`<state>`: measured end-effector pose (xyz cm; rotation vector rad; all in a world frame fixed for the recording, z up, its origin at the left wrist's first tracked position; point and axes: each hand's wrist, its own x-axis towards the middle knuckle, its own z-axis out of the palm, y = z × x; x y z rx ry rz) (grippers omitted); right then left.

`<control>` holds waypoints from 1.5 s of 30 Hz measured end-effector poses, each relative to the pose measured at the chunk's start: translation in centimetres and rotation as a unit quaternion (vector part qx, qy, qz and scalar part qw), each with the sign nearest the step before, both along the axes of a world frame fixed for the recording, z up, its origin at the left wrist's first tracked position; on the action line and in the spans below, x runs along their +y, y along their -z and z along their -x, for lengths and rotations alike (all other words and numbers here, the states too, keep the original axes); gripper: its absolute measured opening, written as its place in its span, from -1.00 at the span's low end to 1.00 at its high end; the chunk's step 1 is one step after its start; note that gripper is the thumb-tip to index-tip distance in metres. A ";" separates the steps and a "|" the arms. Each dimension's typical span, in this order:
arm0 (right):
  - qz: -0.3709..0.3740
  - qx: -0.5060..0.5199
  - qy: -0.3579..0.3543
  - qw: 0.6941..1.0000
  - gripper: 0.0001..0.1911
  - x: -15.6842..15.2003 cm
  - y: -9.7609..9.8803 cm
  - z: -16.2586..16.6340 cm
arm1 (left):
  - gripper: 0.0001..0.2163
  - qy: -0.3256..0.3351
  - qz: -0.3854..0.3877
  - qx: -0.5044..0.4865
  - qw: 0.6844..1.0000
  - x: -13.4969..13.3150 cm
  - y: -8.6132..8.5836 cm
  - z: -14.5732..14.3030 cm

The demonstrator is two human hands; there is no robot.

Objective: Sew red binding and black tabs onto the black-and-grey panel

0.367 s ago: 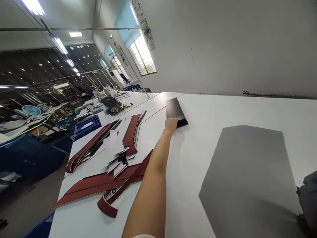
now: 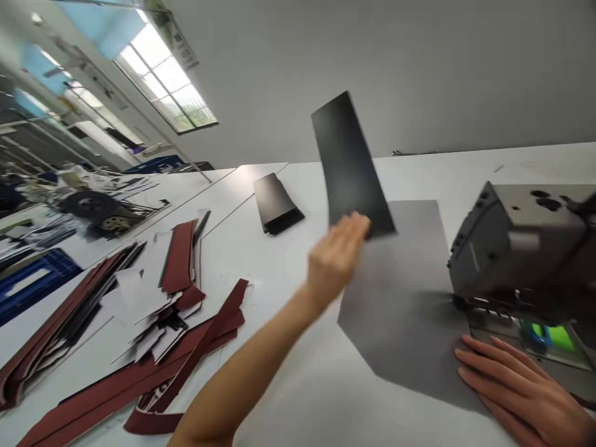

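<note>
A dark rectangular sheet [image 2: 351, 164] is pinched at its lower edge by my left hand [image 2: 335, 257], raised and tilted above the table. Farther left lies a stack of similar dark sheets [image 2: 277, 202]. Near the sewing machine [image 2: 521, 242], my right hand [image 2: 526, 391] lies flat with its fingers stretched out over the edge of a large grey sheet [image 2: 400, 316]. That grey sheet is spread on the white table, its right side reaching the machine. The held sheet overlaps the grey sheet's far edge in view.
Dark red strips [image 2: 139, 379] and white and black offcuts [image 2: 158, 329] are heaped on the left of the white table [image 2: 288, 372]. A blue crate [image 2: 37, 279] stands beyond them. Another machine part [image 2: 102, 208] sits at the far left, and a grey wall [image 2: 419, 74] borders the back.
My left hand has lifted one dark sheet off the stack and brought it right, towards the machine. The view has turned right, bringing my right hand and more of the machine into sight.
</note>
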<state>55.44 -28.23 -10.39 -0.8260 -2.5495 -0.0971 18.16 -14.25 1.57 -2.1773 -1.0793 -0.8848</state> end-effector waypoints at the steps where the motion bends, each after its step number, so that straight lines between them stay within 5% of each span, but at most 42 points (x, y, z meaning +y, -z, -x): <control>1: -0.009 -0.015 0.004 1.000 -0.47 0.1 -0.8 0.1 | -0.61 0.045 0.022 0.046 0.998 -2.5 1.6 -2.3; 5: 0.015 0.007 -0.013 1.000 -0.59 0.3 -2.5 0.8 | -0.68 0.117 0.111 0.143 0.976 -9.8 6.4 -7.0; 9: 0.050 0.018 -0.034 0.998 -0.67 0.7 -2.5 1.6 | -0.68 0.115 0.160 0.138 0.971 -12.5 7.4 -6.7; 21: 0.078 0.129 0.020 0.988 -0.94 0.7 -3.0 1.9 | -0.68 0.144 0.315 0.103 0.932 -12.6 7.2 -7.1; 27: 0.105 0.144 0.027 0.984 -0.94 0.7 -3.5 2.1 | -0.43 0.148 0.379 0.061 0.912 -12.0 7.2 -5.8; 32: 0.121 0.151 0.020 0.981 -0.88 0.9 -3.4 2.0 | -0.50 0.088 0.437 0.018 0.895 -11.5 7.5 -5.4; 36: 0.123 0.153 0.017 0.980 -0.87 0.9 -3.4 2.0 | -0.59 0.100 0.489 0.002 0.867 -11.2 7.3 -5.3; 45: 0.122 0.157 0.021 0.980 -0.85 0.9 -3.5 2.2 | -0.56 0.106 0.503 0.007 0.858 -11.0 7.4 -5.2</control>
